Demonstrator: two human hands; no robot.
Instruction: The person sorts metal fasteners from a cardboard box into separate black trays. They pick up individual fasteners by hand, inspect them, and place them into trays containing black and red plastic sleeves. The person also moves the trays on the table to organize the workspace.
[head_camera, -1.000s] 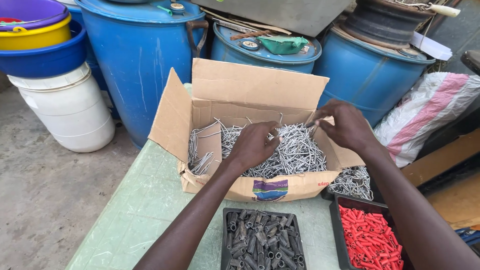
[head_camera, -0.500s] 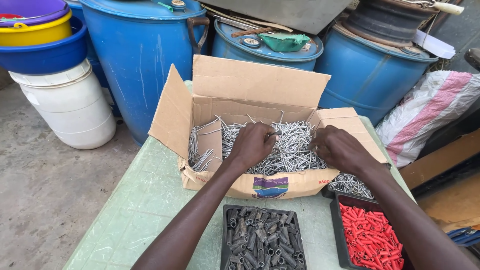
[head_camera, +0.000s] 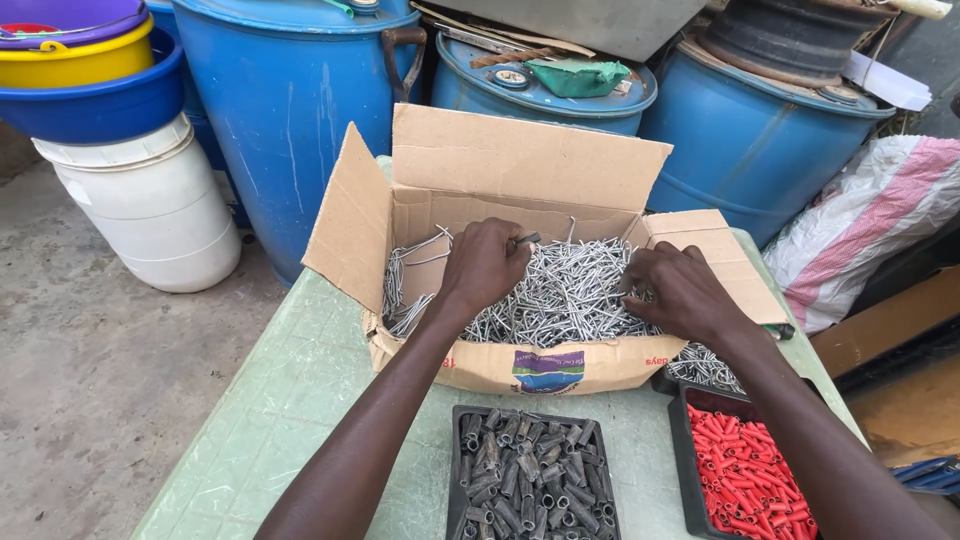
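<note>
An open cardboard box (head_camera: 520, 170) full of long silver nails (head_camera: 570, 290) stands on a pale green table (head_camera: 290, 410). Both of my hands are inside it. My left hand (head_camera: 485, 262) rests on the pile left of centre, fingers curled, with a dark-headed nail pinched at its fingertips. Over the right side of the pile, near the folded-out flap, my right hand (head_camera: 680, 290) is closed on a bunch of nails.
A black tray of grey plugs (head_camera: 530, 475) sits at the table's near edge, a black tray of red plugs (head_camera: 745, 470) beside it, more nails (head_camera: 705, 368) behind that. Blue drums (head_camera: 290, 110), a white bucket (head_camera: 150, 210), stacked basins (head_camera: 85, 60) and a striped sack (head_camera: 880, 215) surround the table.
My right hand came down from the box's right rear corner onto the right side of the nail pile. My left hand stayed on the pile, shifting slightly.
</note>
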